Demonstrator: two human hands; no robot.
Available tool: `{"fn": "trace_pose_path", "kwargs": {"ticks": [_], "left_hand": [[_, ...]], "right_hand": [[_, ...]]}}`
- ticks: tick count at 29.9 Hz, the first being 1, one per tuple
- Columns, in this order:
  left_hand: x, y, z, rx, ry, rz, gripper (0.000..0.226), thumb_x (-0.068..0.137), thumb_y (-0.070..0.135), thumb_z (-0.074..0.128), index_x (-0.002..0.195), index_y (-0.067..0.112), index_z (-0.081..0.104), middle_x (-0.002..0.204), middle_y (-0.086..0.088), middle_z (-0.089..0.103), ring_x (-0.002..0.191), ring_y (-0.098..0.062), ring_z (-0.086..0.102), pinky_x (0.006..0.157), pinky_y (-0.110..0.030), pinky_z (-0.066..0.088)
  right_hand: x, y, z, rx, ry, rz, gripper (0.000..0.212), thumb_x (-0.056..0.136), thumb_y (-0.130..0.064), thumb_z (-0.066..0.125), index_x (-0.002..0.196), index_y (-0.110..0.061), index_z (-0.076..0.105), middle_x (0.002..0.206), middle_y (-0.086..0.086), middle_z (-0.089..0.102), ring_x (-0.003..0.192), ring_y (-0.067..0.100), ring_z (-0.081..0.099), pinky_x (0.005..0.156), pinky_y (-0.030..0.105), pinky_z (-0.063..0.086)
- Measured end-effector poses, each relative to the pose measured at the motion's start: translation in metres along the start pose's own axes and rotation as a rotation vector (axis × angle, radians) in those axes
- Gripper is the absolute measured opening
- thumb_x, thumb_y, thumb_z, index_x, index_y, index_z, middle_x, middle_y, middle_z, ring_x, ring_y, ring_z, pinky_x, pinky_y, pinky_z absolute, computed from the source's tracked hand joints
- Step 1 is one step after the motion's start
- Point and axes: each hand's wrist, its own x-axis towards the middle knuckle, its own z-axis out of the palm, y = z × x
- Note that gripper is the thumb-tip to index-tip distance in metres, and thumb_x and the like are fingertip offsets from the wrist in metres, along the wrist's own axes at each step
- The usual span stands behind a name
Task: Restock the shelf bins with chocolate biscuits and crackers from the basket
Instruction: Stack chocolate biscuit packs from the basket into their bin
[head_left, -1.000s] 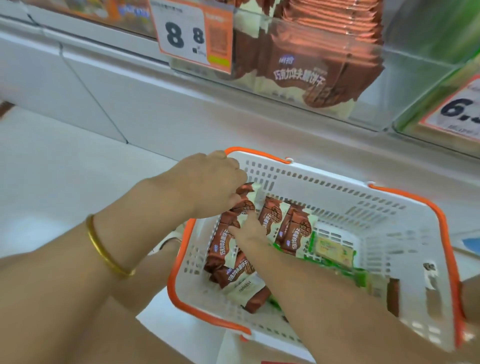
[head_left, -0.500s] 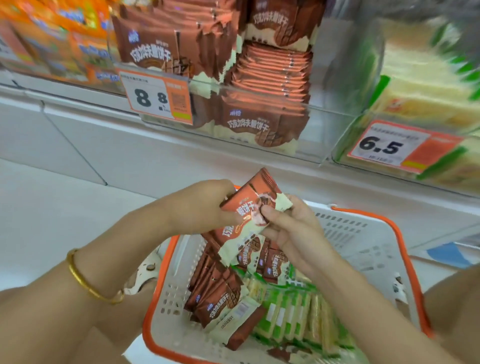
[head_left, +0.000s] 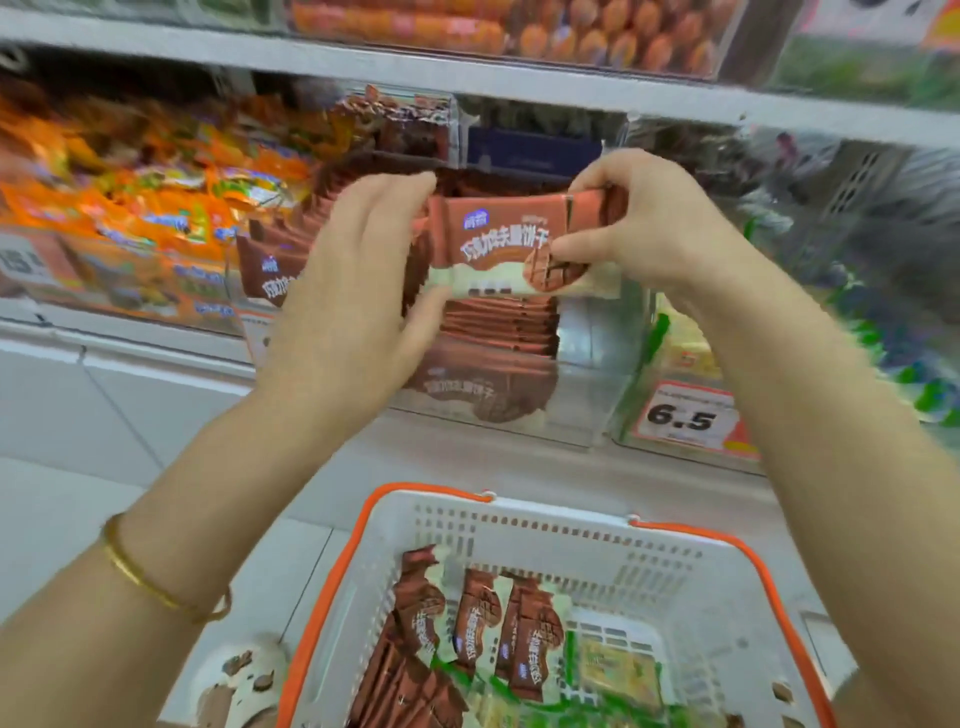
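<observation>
Your left grip (head_left: 358, 291) and right grip (head_left: 654, 228) each clasp one end of a chocolate biscuit packet (head_left: 498, 244), held level before the clear shelf bin (head_left: 592, 364). The basket (head_left: 545, 525) is below, with pale floor (head_left: 78, 519) around it.

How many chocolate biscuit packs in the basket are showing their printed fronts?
3, standing side by side in the basket: the left pack, the middle pack, the right pack. A stack lies edge-on below them, uncounted; more may be hidden.
</observation>
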Motion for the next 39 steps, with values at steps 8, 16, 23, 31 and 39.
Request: {"fn": "trace_pose_path", "kwargs": {"ticks": [8, 16, 23, 31, 39], "left_hand": [[-0.036, -0.019, 0.050, 0.302, -0.366, 0.149, 0.059, 0.091, 0.044, 0.033, 0.140, 0.015, 0.045, 0.142, -0.016, 0.046, 0.134, -0.032, 0.041, 0.113, -0.037, 0.014], [-0.037, -0.022, 0.051, 0.250, -0.341, 0.176, 0.057, 0.091, 0.042, 0.037, 0.141, 0.016, 0.044, 0.141, -0.013, 0.048, 0.134, -0.030, 0.041, 0.114, -0.039, 0.017], [-0.036, -0.027, 0.054, 0.229, -0.360, 0.174, 0.055, 0.091, 0.040, 0.039, 0.141, 0.017, 0.044, 0.141, -0.011, 0.047, 0.135, -0.028, 0.039, 0.116, -0.039, 0.016], [-0.041, -0.021, 0.040, 0.185, -0.292, 0.220, 0.048, 0.092, 0.031, 0.042, 0.134, 0.011, 0.051, 0.144, -0.013, 0.045, 0.135, -0.028, 0.039, 0.113, -0.040, 0.024], [-0.115, -0.029, 0.021, 0.320, -0.502, 0.320, 0.034, 0.081, 0.015, 0.046, 0.109, 0.009, 0.064, 0.126, -0.013, 0.058, 0.112, -0.033, 0.055, 0.085, -0.043, 0.048]], "right_hand": [[0.096, 0.030, 0.066, -0.168, 0.223, 0.206, 0.039, 0.087, -0.014, 0.064, 0.121, -0.014, 0.045, 0.124, 0.011, 0.055, 0.110, 0.031, 0.057, 0.092, 0.042, 0.049], [0.122, 0.063, 0.095, -0.363, 0.249, 0.295, 0.060, 0.088, -0.026, 0.065, 0.138, -0.014, 0.034, 0.140, 0.017, 0.034, 0.124, 0.036, 0.043, 0.098, 0.046, 0.042], [0.120, 0.058, 0.101, -0.291, 0.301, 0.301, 0.078, 0.082, -0.025, 0.072, 0.141, -0.008, 0.024, 0.141, 0.017, 0.031, 0.126, 0.034, 0.042, 0.099, 0.042, 0.040], [0.065, 0.021, 0.083, -0.262, 0.335, 0.212, 0.062, 0.083, -0.015, 0.070, 0.133, -0.015, 0.034, 0.136, 0.012, 0.035, 0.123, 0.033, 0.041, 0.097, 0.044, 0.040], [-0.136, 0.019, 0.114, 0.239, 0.028, -0.086, 0.029, 0.081, -0.005, 0.062, 0.092, -0.028, 0.048, 0.098, -0.006, 0.049, 0.073, 0.004, 0.053, 0.068, 0.016, 0.042]]}}
